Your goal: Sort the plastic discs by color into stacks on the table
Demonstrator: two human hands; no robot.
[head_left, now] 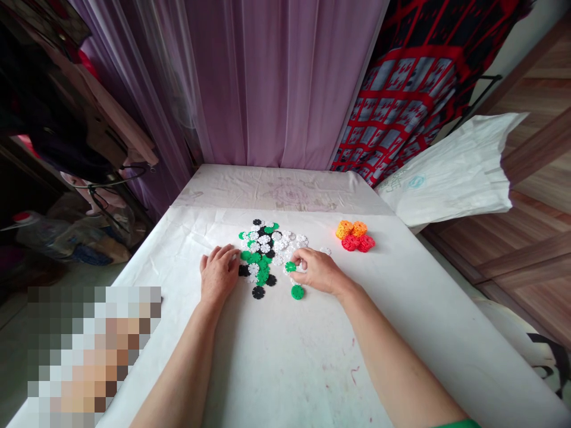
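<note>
A pile of small flower-shaped plastic discs (267, 246), green, white and black, lies in the middle of a white-covered table (285, 356). My left hand (218, 274) rests palm down at the pile's left edge, fingers curled loosely onto the discs. My right hand (317, 270) sits at the pile's right side, fingers pinched on a green disc (290, 267). Another green disc (297, 292) lies just below that hand, and a black disc (258, 292) lies apart in front of the pile.
A small cluster of orange and red discs (355, 235) sits to the right of the pile. Purple curtains (267, 83) hang behind the table. A white plastic bag (450, 172) lies at the right, clutter at the left.
</note>
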